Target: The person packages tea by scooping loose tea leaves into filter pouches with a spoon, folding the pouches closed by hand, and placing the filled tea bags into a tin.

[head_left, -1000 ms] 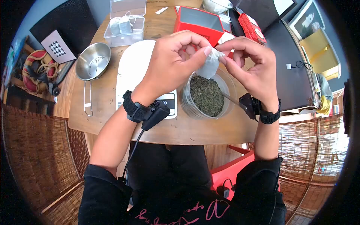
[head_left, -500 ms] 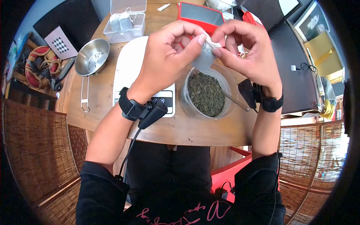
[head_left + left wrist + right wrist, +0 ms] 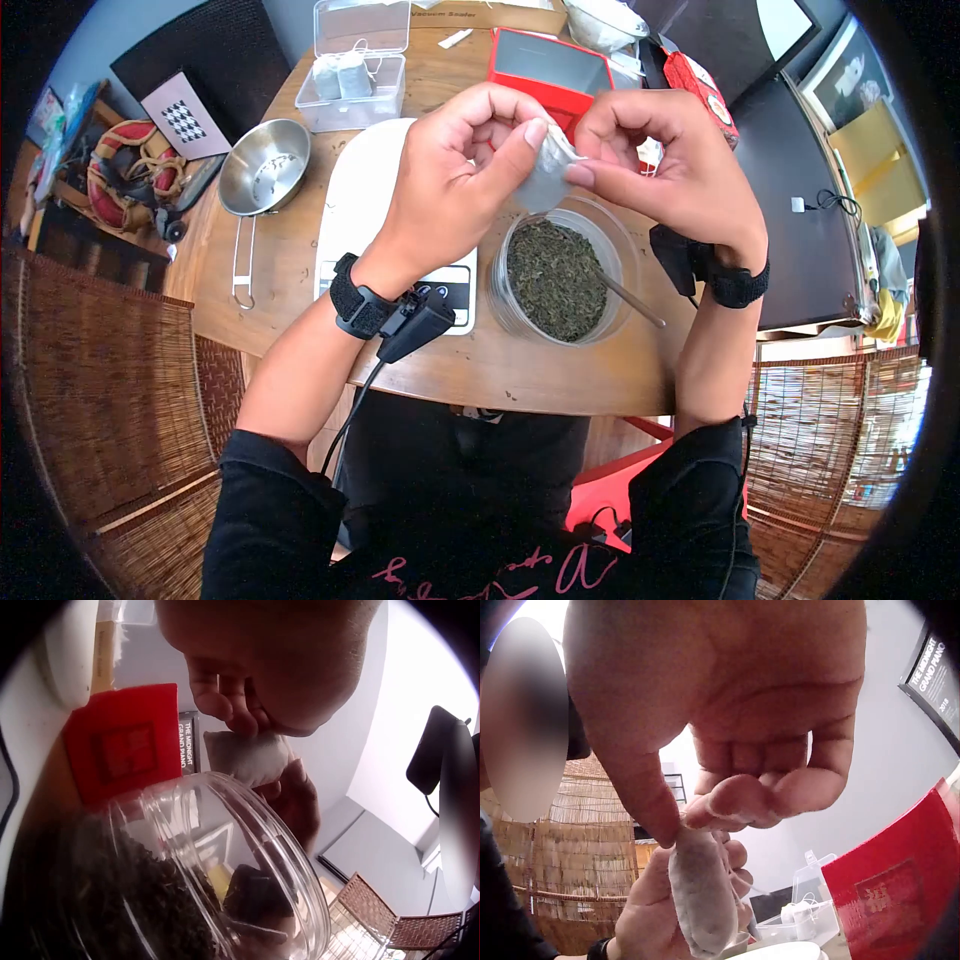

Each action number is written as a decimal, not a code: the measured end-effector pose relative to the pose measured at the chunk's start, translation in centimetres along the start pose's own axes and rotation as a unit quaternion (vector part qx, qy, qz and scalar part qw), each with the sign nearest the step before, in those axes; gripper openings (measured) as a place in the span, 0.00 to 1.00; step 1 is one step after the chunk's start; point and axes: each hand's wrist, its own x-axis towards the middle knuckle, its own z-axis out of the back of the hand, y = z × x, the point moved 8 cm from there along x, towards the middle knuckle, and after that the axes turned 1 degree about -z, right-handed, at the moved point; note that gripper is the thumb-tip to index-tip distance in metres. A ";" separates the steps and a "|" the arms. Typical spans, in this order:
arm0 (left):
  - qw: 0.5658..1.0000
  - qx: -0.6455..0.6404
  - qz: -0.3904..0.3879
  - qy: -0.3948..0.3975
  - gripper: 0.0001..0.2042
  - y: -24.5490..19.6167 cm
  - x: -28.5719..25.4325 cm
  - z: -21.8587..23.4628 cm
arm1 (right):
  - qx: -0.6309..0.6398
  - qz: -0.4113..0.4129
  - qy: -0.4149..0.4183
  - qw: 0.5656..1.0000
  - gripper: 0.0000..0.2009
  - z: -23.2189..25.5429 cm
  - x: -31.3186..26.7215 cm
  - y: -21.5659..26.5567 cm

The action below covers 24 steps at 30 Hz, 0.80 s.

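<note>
A filled white tea bag (image 3: 543,185) hangs between both hands, above a clear plastic tub (image 3: 628,245). My left hand (image 3: 450,170) pinches its upper edge between thumb and curled fingers. From the other side, my right hand (image 3: 685,165) pinches the bag's top with thumb and index finger, as the right wrist view also shows on the plump bag (image 3: 703,892). Dark dried tea leaves (image 3: 550,275) fill much of the tub. A metal spoon handle (image 3: 635,302) leans out over its right rim.
Left of the tub lies a white kitchen scale (image 3: 360,180). Beyond it, a lidded clear box (image 3: 350,115) holds finished-looking tea bags (image 3: 353,75). A steel pan (image 3: 262,180) with leaf bits stands at left, a red box (image 3: 550,75) behind the hands.
My right fingers have shifted their pinch along the bag's top edge, while the left hand keeps its grip. The head view has tilted, so the table sits slightly lower.
</note>
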 end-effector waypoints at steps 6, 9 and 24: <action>0.999 -0.042 0.024 0.023 0.08 0.4 0.1 -0.1 | 0.015 0.007 0.007 1.000 0.08 0.3 -0.4 0.0; 0.995 -0.065 0.042 0.056 0.12 0.2 0.3 -0.7 | -0.010 0.021 -0.007 1.000 0.06 1.0 -0.7 0.6; 0.991 -0.041 0.070 0.107 0.16 0.5 -0.4 -1.7 | -0.003 0.014 0.041 0.999 0.06 1.0 -0.9 -0.2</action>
